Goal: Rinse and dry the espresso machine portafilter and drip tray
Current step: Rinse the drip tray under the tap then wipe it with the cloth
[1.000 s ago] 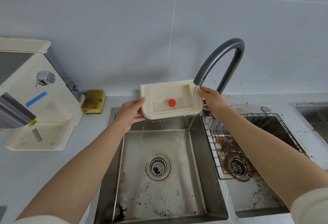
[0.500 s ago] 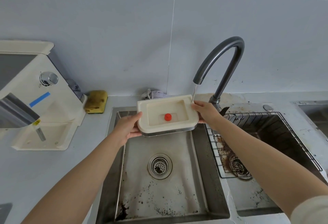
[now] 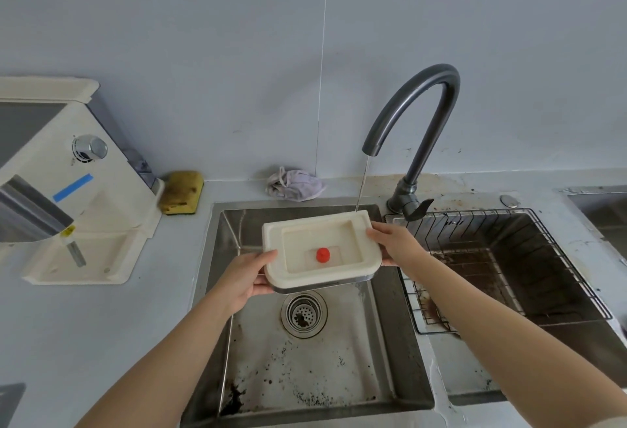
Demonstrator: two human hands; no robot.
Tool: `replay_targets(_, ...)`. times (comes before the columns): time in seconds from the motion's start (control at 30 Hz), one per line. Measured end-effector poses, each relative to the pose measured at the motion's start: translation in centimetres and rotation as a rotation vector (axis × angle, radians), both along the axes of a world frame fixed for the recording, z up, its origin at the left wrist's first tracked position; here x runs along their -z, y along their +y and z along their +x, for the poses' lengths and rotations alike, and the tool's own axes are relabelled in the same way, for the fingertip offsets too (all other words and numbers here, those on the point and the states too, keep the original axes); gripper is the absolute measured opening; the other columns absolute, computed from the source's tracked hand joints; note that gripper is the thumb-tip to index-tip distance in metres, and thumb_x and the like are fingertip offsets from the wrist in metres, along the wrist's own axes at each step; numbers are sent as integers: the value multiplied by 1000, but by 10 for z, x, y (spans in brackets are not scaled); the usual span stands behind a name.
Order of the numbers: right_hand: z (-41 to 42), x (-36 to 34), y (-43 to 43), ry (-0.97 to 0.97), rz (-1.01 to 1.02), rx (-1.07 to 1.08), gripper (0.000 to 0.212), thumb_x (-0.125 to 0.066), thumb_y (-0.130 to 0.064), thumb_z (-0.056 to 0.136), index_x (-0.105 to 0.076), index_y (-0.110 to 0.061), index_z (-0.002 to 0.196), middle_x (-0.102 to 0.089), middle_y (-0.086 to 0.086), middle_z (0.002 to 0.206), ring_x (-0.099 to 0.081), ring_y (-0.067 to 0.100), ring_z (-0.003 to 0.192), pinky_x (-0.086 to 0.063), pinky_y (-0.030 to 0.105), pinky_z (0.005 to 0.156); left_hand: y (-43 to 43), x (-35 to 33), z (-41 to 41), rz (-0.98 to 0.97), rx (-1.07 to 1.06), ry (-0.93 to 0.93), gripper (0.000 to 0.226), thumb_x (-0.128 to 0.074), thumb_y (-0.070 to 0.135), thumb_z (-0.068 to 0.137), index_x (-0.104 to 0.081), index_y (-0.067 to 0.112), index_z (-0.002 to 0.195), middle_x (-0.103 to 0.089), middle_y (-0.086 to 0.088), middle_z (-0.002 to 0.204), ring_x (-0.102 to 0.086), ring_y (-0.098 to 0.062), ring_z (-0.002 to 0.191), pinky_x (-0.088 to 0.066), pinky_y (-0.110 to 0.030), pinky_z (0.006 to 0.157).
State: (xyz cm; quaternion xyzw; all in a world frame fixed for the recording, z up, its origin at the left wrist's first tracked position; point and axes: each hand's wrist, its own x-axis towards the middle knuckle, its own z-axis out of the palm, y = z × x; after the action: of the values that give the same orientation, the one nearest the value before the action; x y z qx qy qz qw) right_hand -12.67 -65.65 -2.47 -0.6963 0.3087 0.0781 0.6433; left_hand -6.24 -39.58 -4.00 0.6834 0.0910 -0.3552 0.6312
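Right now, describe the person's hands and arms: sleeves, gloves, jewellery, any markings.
The left hand and right hand are bare: no gloves, rings or watch show. Both forearms are uncovered. A pale cream fabric sleeve edge shows on the right arm at the frame's lower right corner; no sleeve shows on the left.

The drip tray (image 3: 322, 276) came down from just under the faucet spout (image 3: 371, 147) to low over the sink (image 3: 383, 326), close above the drain (image 3: 304, 314) and nearer the person, carried by the left grip (image 3: 244, 280) and right grip (image 3: 395, 244). A long water stream (image 3: 362, 183) opened between spout and tray, and a crumpled cloth (image 3: 294, 184) on the tabletop (image 3: 101, 326) came into view behind it.
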Motion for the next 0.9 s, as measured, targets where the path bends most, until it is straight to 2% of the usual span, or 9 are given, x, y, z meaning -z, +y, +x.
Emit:
replay_targets(0.2,-16,2,-5,35,59,85,33,-50,-18,93,-54,-15,126,-66,-2,90,-64,18,80,-54,29,64,-10,4,-12,44,39,-36,24,-53,21,91,-57,5,108,-68,-13,98,-68,-25,87,-57,-32,66)
replay_targets(0.3,-20,-4,-10,32,89,134,31,-50,-19,93,-56,-12,123,-65,2,90,-63,19,79,-52,29,62,-18,-1,-11,40,38,-53,22,-53,20,91,-58,6,107,-68,-13,98,-67,-27,88,-56,-35,68)
replay_targets(0.4,-22,-11,-19,13,92,151,28,-50,-20,93,-59,-9,118,-62,10,97,-60,25,89,-53,34,77,-26,-5,-9,29,35,-69,20,-53,20,92,-57,7,106,-67,-12,97,-67,-27,88,-56,-35,69)
replay_targets(0.47,-23,-17,-24,-6,117,159,30,-50,-20,93,-58,-7,118,-61,13,103,-59,25,90,-51,36,81,-31,-8,-6,29,40,-78,22,-52,21,92,-57,6,107,-67,-13,98,-66,-27,89,-55,-35,69)
replay_targets(0.57,-24,-25,-34,-10,114,211,42,-50,-22,93,-45,-9,132,-55,13,123,-58,25,103,-47,38,93,-37,-12,-2,30,29,-106,17,-53,21,91,-58,8,102,-67,-10,91,-67,-24,83,-55,-32,65)
replay_targets(0.63,-23,-29,-41,-16,102,269,52,-49,-26,94,-32,-9,141,-45,12,138,-48,27,122,-40,42,104,-40,-14,1,36,16,-129,12,-54,20,91,-58,9,96,-67,-7,86,-66,-21,78,-54,-31,61)
replay_targets(0.7,-22,-34,-48,-54,147,317,55,-44,-30,95,-26,-12,144,-32,12,149,-37,28,133,-33,44,109,-41,-16,4,45,13,-149,8,-54,19,91,-58,12,91,-66,-5,82,-66,-20,75,-53,-29,59)
replay_targets(0.8,-19,-38,-58,-125,293,350,61,-35,-36,98,-9,-14,148,-12,11,156,-17,26,143,-20,43,114,-44,-19,6,56,24,-176,7,-54,19,91,-58,14,86,-66,-3,81,-65,-18,73,-53,-28,58)
replay_targets(0.9,-10,-36,-63,-133,331,363,66,-30,-43,97,0,-13,148,-5,10,157,-9,23,145,-14,40,116,-47,-22,7,55,37,-188,8,-54,19,91,-59,14,86,-66,-4,82,-66,-19,74,-53,-28,58)
